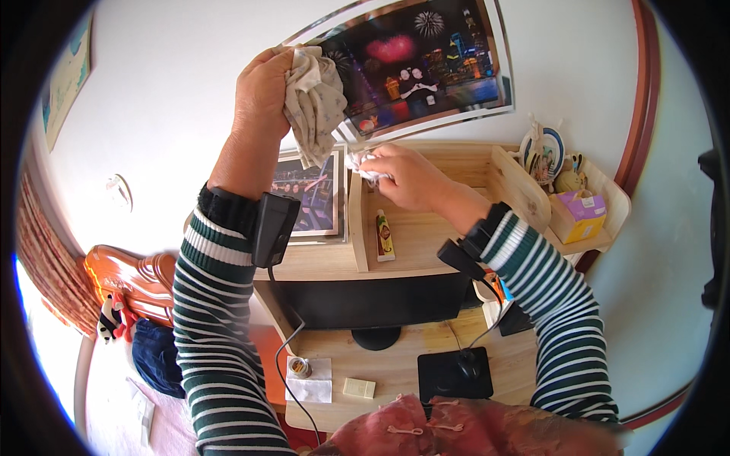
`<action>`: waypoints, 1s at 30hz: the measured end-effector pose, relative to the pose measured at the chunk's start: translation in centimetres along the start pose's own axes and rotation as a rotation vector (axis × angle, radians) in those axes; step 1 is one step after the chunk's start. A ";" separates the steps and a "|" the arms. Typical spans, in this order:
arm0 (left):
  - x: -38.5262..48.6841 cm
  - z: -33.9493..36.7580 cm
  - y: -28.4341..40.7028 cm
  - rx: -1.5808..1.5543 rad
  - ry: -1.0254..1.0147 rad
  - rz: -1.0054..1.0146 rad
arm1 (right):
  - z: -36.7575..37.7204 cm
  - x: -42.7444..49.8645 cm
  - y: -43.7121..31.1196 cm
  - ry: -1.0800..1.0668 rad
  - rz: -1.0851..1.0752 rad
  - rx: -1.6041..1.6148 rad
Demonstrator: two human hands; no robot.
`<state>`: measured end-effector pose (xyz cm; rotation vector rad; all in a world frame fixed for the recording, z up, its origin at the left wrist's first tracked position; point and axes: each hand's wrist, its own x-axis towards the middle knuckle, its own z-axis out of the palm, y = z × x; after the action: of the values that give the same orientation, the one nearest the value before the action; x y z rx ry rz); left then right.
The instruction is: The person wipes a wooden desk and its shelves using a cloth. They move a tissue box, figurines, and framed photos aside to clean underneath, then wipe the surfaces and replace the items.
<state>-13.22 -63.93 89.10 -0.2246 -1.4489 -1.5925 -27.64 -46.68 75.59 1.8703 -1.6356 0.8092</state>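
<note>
My left hand [264, 94] is raised at the upper middle, closed on a pale patterned cloth [315, 105] and on what looks like the left edge of a framed photo [422, 62], held tilted; it shows fireworks over a night skyline. Lower and to the right, my right hand [408, 174] pinches a crumpled white tissue or cloth [368, 165] near the frame's lower left corner. Below my right hand, a yellow and green tube [385, 235] lies on the wooden shelf. Left of it, a second framed photo [308, 194] leans on the shelf, partly hidden by my left arm.
Under the hutch [358, 228] stands a monitor [376, 299]. A mouse [469, 363] on a black pad, a small jar [300, 367] and a pale block [359, 388] lie on the desk. A tissue box [577, 215] and ornaments fill the right side shelf. Cables hang from both wrist devices.
</note>
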 end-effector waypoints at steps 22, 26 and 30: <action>0.4 -0.1 0.8 -0.019 0.055 0.027 | 0.3 0.0 -0.8 -0.082 0.037 0.053; 0.5 -0.3 0.8 -0.015 0.052 0.023 | -1.9 -2.9 -4.8 -0.115 -0.065 0.302; 1.0 -0.7 0.2 0.013 0.071 0.022 | -0.8 -2.6 -3.4 -0.032 -0.003 0.198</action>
<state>-13.34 -64.98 89.77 -0.1741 -1.3972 -1.5572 -24.62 -43.92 74.24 2.0294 -1.6222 0.9756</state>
